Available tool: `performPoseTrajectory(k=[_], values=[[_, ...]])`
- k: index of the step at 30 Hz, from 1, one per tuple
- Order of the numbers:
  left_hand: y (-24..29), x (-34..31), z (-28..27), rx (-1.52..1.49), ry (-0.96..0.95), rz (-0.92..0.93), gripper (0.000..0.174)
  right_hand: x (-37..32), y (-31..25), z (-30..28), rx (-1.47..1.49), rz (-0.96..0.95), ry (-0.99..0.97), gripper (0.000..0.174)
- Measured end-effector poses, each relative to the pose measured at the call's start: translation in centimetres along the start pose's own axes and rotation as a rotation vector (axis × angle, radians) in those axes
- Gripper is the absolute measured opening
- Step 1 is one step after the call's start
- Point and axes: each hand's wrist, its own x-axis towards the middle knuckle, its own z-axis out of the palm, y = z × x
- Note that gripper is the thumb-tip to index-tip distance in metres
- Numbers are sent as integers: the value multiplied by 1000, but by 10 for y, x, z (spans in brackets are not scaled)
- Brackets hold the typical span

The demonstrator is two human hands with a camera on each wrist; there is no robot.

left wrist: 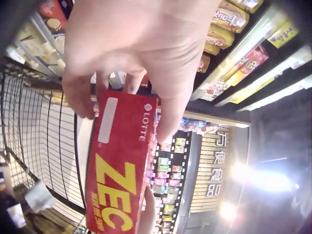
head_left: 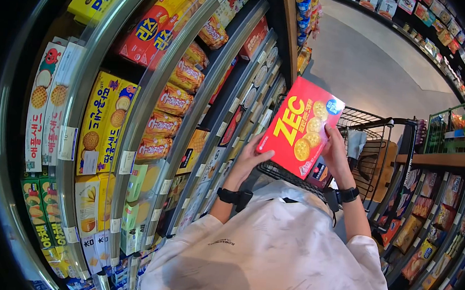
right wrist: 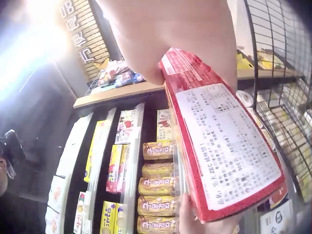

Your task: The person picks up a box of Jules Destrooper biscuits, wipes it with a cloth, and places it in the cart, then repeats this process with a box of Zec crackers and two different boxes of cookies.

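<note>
A red ZEC cracker box (head_left: 301, 129) is held up in front of the body, its printed front facing the head camera. My left hand (head_left: 247, 159) grips its lower left end, thumb on the front. On the opposite side my right hand (head_left: 335, 155) holds the lower right edge. In the left wrist view the box (left wrist: 119, 165) shows a narrow red side, with my left hand (left wrist: 131, 53) around one end. The right wrist view shows a white printed label on another side of the box (right wrist: 222, 141), gripped by my right hand (right wrist: 180, 39).
Shelves of snack boxes and packets (head_left: 99, 119) stand close on the left. Behind the box is a black wire cart (head_left: 376, 128) with some items inside. More snack shelves (head_left: 426, 223) are at the right, and grey floor (head_left: 368, 57) stretches ahead.
</note>
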Motion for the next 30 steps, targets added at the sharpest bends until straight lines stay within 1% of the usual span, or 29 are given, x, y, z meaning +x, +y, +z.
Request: performPoseTrajectory(k=[1, 2, 4, 5, 6, 8, 9, 10, 12, 13, 14, 16, 18, 20, 22, 25, 26, 28, 30], values=[[3, -3, 4, 59, -22, 23, 68, 1, 3, 2, 16, 15, 15, 29], [3, -4, 6, 62, -15, 25, 68, 3, 6, 2, 19, 19, 9, 29], [2, -1, 13, -259, 91, -100, 56, 7, 9, 4, 52, 93, -15, 30], [-2, 3, 12, -314, 123, -95, 48, 5, 9, 6, 23, 112, -12, 31], [-2, 5, 6, -307, 118, -97, 48, 6, 10, 4, 30, 107, -11, 31], [3, 8, -9, -299, 118, -84, 51, 8, 11, -6, -80, 255, -71, 33], [12, 8, -10, -269, 161, -35, 49, 7, 14, -10, -109, 244, -89, 39], [15, 8, -19, -262, 154, -40, 49, 3, 14, -12, -100, 238, -84, 39], [20, 9, -38, -132, 308, 9, 47, -8, 12, -17, -232, 136, -70, 46], [22, 9, -44, -151, 363, 26, 46, -12, 11, -25, -220, 125, -72, 49], [23, 10, -48, -144, 358, 21, 46, -16, 12, -32, -212, 123, -66, 49], [23, 15, -57, -166, 544, 195, 47, -24, 11, -44, -213, 119, -9, 46], [19, 17, -71, -219, 529, 227, 47, -30, 9, -51, -214, 109, 23, 45], [16, 20, -84, -435, 537, 213, 46, -35, 9, -54, -235, 121, 24, 45], [7, 28, -95, -460, 553, 215, 44, -38, 8, -55, -238, 117, 31, 44], [-1, 41, -112, -591, 535, 265, 43, -39, 6, -55, -247, 114, 29, 43], [-5, 46, -115, -593, 533, 262, 43, -39, 5, -55, -254, 114, 20, 43], [-11, 56, -116, -631, 555, 323, 36, -39, 4, -58, -262, 112, 14, 43], [-11, 64, -115, -626, 560, 344, 37, -42, 4, -60, -271, 110, 15, 42]])
